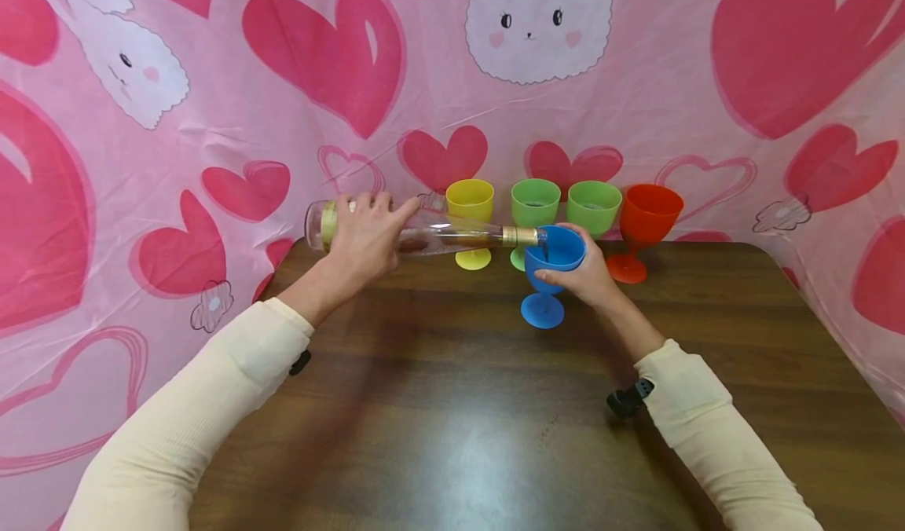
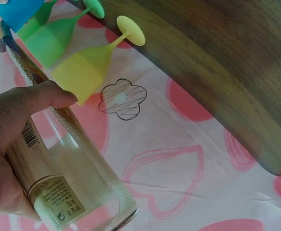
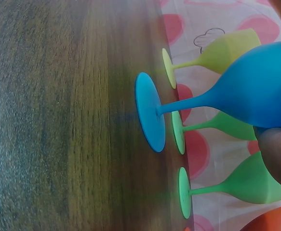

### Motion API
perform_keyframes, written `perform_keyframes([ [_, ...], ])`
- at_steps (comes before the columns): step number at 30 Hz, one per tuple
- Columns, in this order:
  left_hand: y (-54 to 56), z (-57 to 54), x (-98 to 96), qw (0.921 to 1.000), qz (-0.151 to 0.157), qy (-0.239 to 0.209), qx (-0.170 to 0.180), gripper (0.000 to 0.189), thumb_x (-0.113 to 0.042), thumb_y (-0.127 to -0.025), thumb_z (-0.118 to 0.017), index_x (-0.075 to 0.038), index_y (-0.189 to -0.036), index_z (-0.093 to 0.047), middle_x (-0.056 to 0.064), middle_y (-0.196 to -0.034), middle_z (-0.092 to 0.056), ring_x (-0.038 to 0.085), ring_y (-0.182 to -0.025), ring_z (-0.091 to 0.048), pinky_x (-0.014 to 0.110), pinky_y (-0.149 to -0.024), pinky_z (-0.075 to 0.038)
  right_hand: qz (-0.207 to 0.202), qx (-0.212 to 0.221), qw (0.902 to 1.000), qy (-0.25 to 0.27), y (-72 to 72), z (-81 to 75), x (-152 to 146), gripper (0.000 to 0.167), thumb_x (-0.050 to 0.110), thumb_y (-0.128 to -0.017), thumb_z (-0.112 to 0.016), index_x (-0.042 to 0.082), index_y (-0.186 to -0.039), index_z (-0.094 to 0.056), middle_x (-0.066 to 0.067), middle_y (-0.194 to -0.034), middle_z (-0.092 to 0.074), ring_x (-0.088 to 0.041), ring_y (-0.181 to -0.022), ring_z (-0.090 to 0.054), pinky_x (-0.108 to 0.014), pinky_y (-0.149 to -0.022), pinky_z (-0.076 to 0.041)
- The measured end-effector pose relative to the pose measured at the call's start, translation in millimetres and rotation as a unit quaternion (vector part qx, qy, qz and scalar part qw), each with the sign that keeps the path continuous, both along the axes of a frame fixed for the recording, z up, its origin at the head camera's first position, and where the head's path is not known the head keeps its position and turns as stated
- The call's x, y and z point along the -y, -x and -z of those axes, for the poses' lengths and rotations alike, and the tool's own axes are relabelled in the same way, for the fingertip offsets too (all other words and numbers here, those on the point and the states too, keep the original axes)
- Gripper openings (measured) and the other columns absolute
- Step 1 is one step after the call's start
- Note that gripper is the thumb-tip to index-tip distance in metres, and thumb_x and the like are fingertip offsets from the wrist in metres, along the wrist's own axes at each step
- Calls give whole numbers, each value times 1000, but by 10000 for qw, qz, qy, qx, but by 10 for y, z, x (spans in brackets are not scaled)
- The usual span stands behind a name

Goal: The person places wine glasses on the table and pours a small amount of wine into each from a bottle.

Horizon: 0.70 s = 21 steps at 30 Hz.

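My left hand (image 1: 368, 236) grips a clear glass bottle (image 1: 452, 235) with a gold label and gold neck band, tipped nearly level. Its mouth is at the rim of a blue goblet (image 1: 555, 252), and a thin dark stream shows inside the cup. Around the goblet's bowl my right hand (image 1: 590, 274) curls, with the thumb on the near side. In the left wrist view, pale liquid lies along the bottle's (image 2: 82, 168) lower wall. The right wrist view shows the blue goblet's (image 3: 246, 86) stem and round foot; its rim is out of frame.
Behind stand a yellow goblet (image 1: 470, 197), two green goblets, one left (image 1: 535, 197) and one right (image 1: 594, 205), and a red goblet (image 1: 646, 213). They line the back edge of the brown wooden table (image 1: 424, 405). A pink heart-patterned cloth (image 1: 424, 67) hangs behind.
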State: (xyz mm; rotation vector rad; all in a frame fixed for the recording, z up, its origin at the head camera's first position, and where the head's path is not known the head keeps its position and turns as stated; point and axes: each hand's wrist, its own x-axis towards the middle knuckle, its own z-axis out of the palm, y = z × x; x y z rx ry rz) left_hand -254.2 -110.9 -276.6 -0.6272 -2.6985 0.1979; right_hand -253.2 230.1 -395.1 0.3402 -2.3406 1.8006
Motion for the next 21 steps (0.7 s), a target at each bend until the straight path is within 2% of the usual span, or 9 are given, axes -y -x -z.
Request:
perform_keyframes([
  [9, -3, -10, -2, 10000, 38, -5, -86, 56, -17, -84, -73, -26, -133, -48, 23, -120, -64, 48, -116, -58, 68, -102, -39, 4, 57, 10000, -33, -5, -9, -2, 83, -4, -81, -74, 1, -152, -31, -25, -148, -45, -32, -128, -46, -15, -86, -48],
  [21, -12, -4, 12, 9992, 161, 23, -378, 50, -22, -87, -71, -26, -132, -49, 22, -113, -66, 47, -112, -60, 64, -96, -41, 6, 22, 10000, -31, -5, -1, 4, 82, -4, -81, -74, -1, -151, -31, -26, -147, -45, -31, -127, -46, -15, -87, -48],
])
